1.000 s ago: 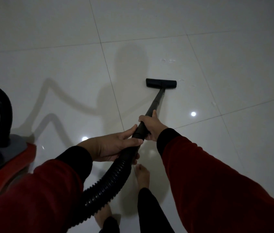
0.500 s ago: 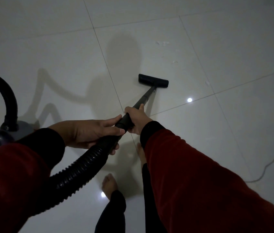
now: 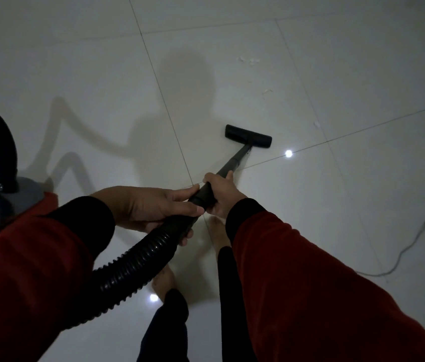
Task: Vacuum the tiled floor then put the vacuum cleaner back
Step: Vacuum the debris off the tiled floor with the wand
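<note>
1. Both hands are clamped on the vacuum: the left hand [image 3: 151, 209] wraps the joint where the ribbed hose [image 3: 133, 265] meets the wand [image 3: 232, 163], and the right hand [image 3: 220, 194] grips the wand just ahead of it, the two almost touching.
2. The floor nozzle [image 3: 248, 135] rests flat on the tiled floor [image 3: 336, 74], at about 1 o'clock from the hands; the wand's long axis runs along that same line, and the right hand is the nearer one.
3. Pale scraps of debris [image 3: 267, 91] lie beyond the nozzle, towards 12 to 1 o'clock, so a push forward looks like the likely next stroke.
4. The vacuum body [image 3: 5, 194] sits at 9 o'clock; a power cord [image 3: 409, 246] trails at 3 o'clock.
</note>
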Tool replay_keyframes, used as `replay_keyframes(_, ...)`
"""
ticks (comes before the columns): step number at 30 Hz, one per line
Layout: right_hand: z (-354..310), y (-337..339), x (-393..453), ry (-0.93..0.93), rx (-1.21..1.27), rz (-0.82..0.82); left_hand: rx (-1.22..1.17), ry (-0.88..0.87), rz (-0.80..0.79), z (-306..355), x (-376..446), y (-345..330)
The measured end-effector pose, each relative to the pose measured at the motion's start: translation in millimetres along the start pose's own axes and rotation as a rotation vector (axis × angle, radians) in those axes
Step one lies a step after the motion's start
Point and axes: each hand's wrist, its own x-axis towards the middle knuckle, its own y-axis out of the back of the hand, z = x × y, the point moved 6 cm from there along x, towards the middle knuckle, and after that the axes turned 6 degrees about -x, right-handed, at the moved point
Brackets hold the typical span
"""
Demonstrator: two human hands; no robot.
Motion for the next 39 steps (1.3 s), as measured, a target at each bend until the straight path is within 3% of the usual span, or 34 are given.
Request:
replay_keyframes(8, -22.5, 47.7, 18.2, -0.017, -0.156, 0.060, -0.028, -0.001, -0.056, 19.3, 47.9, -13.0)
replay_keyframes(20, -143.1, 81.7, 84.6, 0.021, -0.388, -0.007, -0.173, -0.051, 0.024, 109.8, 122.1, 7.2)
replay_keyframes(31, -262.8, 50.1, 140.6, 0.041, -0.457, -0.127, -0.274, -0.114, 0.163, 207.1, 147.2, 60.0)
replay_keyframes(39, -350.3, 2.2, 190.0, 0.076, -0.480, -0.166, -0.273, -0.142, 0.190, 274.5, 161.0, 139.9)
